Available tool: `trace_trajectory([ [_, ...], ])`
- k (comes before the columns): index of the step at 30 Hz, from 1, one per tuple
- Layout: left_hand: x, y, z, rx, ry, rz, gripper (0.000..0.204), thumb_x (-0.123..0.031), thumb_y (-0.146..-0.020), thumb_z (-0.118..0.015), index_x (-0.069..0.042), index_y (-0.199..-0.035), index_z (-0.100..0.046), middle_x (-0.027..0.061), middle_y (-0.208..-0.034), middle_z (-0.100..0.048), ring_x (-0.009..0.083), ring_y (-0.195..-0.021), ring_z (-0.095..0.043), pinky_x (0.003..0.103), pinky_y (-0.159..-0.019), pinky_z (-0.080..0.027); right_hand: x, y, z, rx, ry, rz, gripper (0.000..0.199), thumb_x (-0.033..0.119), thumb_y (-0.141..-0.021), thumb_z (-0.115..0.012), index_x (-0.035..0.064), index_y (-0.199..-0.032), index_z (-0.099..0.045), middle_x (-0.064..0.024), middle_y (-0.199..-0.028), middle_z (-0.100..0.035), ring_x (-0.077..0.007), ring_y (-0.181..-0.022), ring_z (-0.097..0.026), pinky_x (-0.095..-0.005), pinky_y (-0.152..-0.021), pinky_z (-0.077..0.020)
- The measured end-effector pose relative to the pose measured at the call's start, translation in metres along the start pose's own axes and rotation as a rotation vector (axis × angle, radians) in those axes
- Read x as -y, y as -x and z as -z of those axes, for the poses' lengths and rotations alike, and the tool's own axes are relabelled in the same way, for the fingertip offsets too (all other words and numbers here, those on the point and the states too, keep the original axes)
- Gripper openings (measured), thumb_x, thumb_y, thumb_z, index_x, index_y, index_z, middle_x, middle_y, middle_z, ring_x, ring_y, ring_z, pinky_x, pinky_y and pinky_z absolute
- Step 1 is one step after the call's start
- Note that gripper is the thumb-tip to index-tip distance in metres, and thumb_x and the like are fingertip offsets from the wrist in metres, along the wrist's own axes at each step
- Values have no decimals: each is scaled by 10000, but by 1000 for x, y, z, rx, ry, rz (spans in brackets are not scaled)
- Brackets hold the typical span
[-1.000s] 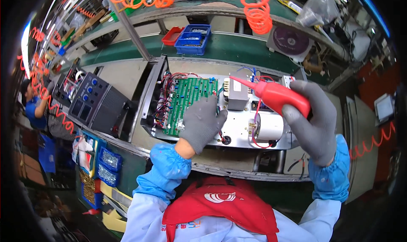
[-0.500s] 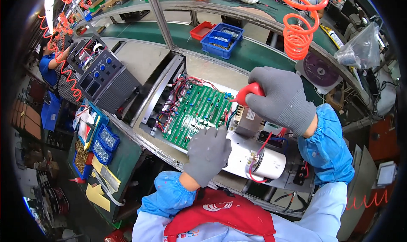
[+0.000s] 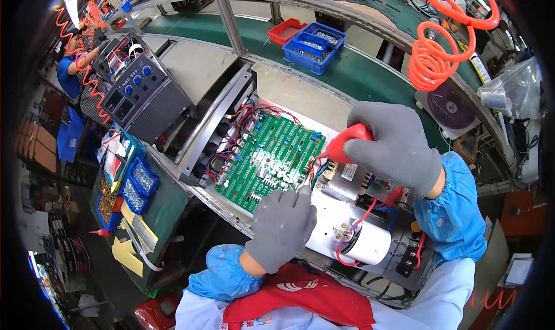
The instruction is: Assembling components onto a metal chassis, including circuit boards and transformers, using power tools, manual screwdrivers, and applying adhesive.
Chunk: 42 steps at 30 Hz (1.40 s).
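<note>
A red squeeze bottle with a pointed nozzle (image 3: 349,142) is gripped in my gloved right hand (image 3: 399,150). It lies tilted, its tip at the right edge of a green circuit board (image 3: 240,171), close to some wires. My gloved left hand (image 3: 281,229) rests over the board's near right corner. Its fingers reach forward side by side, and their tips are partly hidden against the board edge. The board sits inside an open metal chassis with bundled wires (image 3: 222,156) along its left side. Right of the board are a silver boxy component (image 3: 341,182) and a white cylinder (image 3: 370,244).
At the left stands a dark grey machine with blue knobs (image 3: 141,93). Below it, a side table holds blue bins of small parts (image 3: 139,185) and yellow paper (image 3: 128,255). Blue (image 3: 315,55) and red bins (image 3: 286,31) stand on the far bench. An orange coiled hose (image 3: 433,64) hangs at upper right.
The whole view has shifted slightly. The bottle's tip has moved a little nearer along the board's right edge. My left hand stays by the board's near corner.
</note>
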State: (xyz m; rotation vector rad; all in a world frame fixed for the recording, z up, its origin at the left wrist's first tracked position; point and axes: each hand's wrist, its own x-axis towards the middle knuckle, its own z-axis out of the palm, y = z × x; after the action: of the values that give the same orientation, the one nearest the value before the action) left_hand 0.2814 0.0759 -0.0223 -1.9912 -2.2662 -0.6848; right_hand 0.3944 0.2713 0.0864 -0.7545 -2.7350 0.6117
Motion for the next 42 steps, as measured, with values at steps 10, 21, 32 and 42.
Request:
trace_trajectory([
  [10, 0, -2, 1, -12, 58, -3, 343, -149, -765, -680, 11, -1065, -636, 106, -731, -555, 273, -658, -549, 409, -584, -448, -5, 0, 3, 17, -72, -32, 310, 243, -680, -681, 6, -874, -637, -148, -744, -610, -258, -667, -610, -365, -642, -495],
  [21, 3, -3, 0, -11, 72, -3, 355, -142, -745, -690, 2, -1066, -641, 99, -731, -547, 269, -654, -542, 405, -581, -441, -8, -1, 4, 6, -103, -16, 301, 227, -681, -683, -3, -868, -628, -139, -734, -602, -240, -652, -593, -357, -628, -487],
  [32, 5, -7, 12, 15, 176, 57, 393, -186, -758, -716, -10, -1101, -638, 104, -792, -582, 291, -717, -574, 408, -634, -466, -12, -2, -2, -18, -114, -12, 278, 302, -689, -644, 48, -800, -632, -187, -711, -617, -385, -690, -626, -457, -628, -494],
  [42, 13, -13, 2, -105, 263, 140, 259, -112, -788, -676, -17, -1028, -655, 117, -744, -571, 295, -682, -574, 424, -594, -452, -9, -8, 7, 48, -105, -32, 269, 220, -693, -650, -6, -837, -624, -151, -678, -577, -250, -626, -600, -365, -592, -479],
])
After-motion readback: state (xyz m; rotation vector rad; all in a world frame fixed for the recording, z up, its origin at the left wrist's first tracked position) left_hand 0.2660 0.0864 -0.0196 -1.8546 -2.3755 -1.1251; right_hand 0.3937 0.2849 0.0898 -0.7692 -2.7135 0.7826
